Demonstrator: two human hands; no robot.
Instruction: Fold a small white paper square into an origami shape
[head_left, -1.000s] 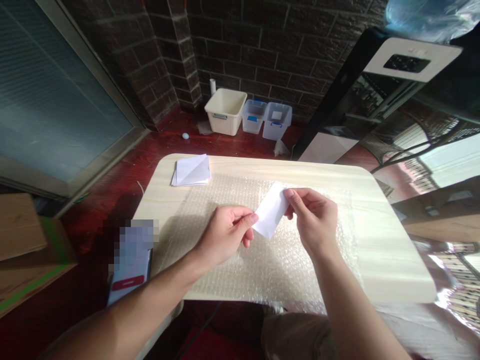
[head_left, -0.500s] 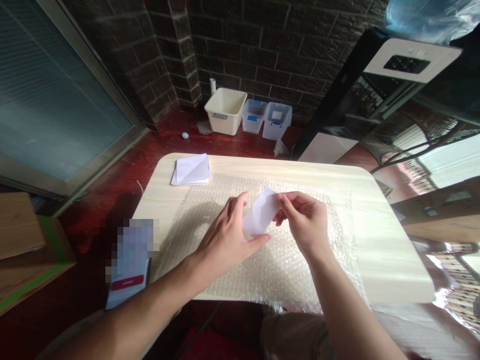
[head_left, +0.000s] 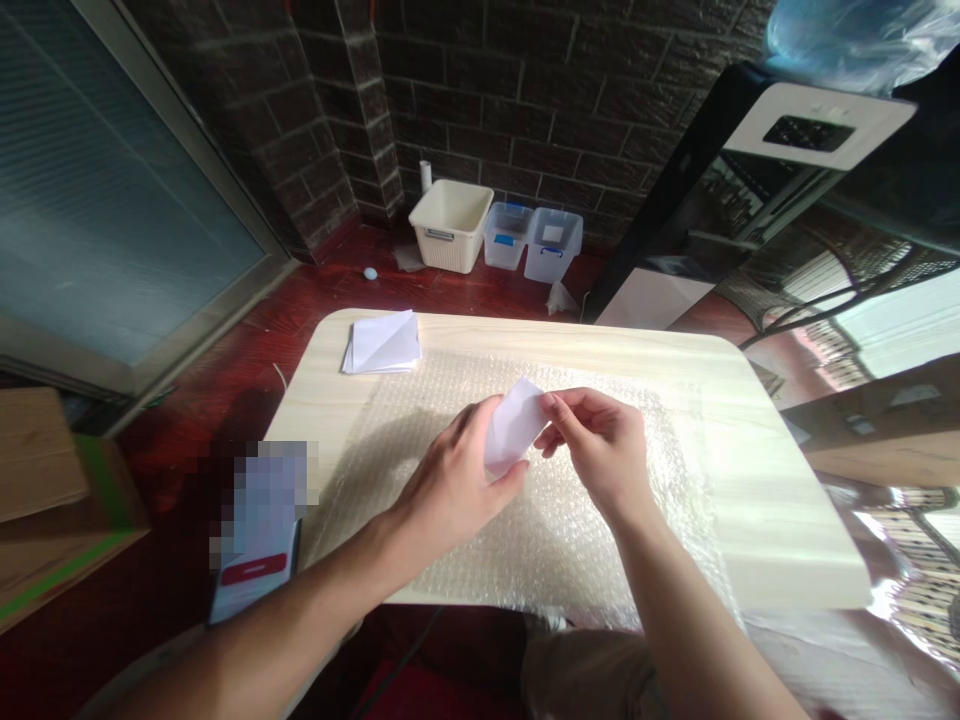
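A small piece of folded white paper [head_left: 516, 425] is held up over a sheet of bubble wrap [head_left: 487, 560]. My right hand [head_left: 606, 440] pinches its upper right edge between thumb and fingers. Curved around the paper's left and lower edges is my left hand [head_left: 454, 475], its thumb at the bottom and its fingers partly hidden behind. A stack of white paper sheets [head_left: 382, 342] lies at the table's far left corner.
The bubble wrap covers much of the pale wooden table [head_left: 787, 520]. Beyond it, a cream bin [head_left: 450, 235] and two clear plastic boxes [head_left: 551, 245] stand on the floor by the brick wall. A phone [head_left: 259, 535] sits at the left, cardboard boxes [head_left: 52, 480] farther left.
My left hand has closed in around the paper, its fingers nearer the left edge. The paper and my right hand have shifted slightly left.
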